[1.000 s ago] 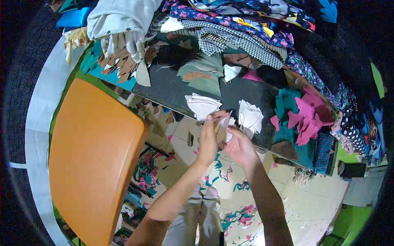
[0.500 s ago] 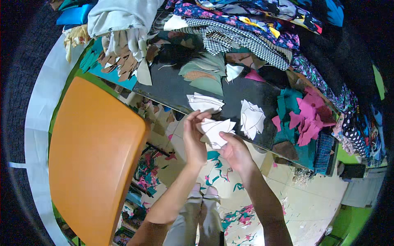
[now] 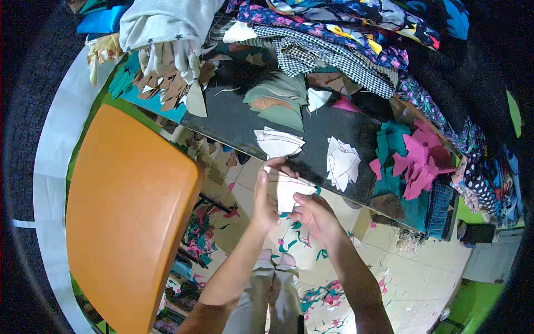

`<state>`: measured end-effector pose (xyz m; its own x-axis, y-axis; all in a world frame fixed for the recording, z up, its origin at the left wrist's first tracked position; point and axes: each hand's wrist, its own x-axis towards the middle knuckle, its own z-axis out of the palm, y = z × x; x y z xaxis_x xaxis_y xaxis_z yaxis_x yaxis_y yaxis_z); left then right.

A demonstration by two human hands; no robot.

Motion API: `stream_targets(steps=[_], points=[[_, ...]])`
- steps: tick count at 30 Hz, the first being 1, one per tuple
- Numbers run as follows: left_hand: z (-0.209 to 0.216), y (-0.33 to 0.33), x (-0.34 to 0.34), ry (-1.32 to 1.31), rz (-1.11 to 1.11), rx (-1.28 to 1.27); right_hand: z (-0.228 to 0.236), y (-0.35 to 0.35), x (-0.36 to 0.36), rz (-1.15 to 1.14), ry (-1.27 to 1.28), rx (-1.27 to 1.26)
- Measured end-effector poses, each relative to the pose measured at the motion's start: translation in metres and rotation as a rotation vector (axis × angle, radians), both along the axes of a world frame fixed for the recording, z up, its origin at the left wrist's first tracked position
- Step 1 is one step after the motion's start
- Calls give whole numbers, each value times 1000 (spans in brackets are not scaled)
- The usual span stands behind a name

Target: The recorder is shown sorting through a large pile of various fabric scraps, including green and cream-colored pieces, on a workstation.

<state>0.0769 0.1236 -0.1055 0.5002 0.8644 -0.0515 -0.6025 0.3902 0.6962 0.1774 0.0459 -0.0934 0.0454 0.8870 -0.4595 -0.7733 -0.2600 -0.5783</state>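
Observation:
Between my two hands is a stack of white cut pieces (image 3: 289, 191), its edges fairly even, held just off the near edge of the black table. My left hand (image 3: 267, 195) grips the stack's left side, fingers curled behind it. At the right side my right hand (image 3: 317, 214) pinches it, thumb on top. Just beyond lies a fanned white pile (image 3: 278, 143) on the table. Another white pile (image 3: 342, 163), loosely overlapped, rests to the right. Whether the pieces are fabric or paper I cannot tell.
Grey-green cut pieces (image 3: 278, 100) lie on the black table (image 3: 222, 111). Teal pieces (image 3: 389, 145) and pink ones (image 3: 420, 161) are heaped at its right. Folded patterned fabrics (image 3: 339, 53) line the back. An orange chair (image 3: 130, 222) stands left; scraps litter the tiled floor (image 3: 400, 273).
The held white pieces were fanned out and are now squared into a neater stack. Both hands have come slightly nearer to me. The piles on the table look the same.

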Motion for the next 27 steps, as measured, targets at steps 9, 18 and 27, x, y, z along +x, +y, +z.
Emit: stream_targets(steps=[9,18,27], points=[[3,4,-4,-170,-105,-293,-1,-8,5,152,-134,-64],[25,-12,6,-217,-113,-513,-6,-16,11,39,-221,-75],[6,-22,-4,-230,-92,-596,19,-11,5,-45,-1546,13]])
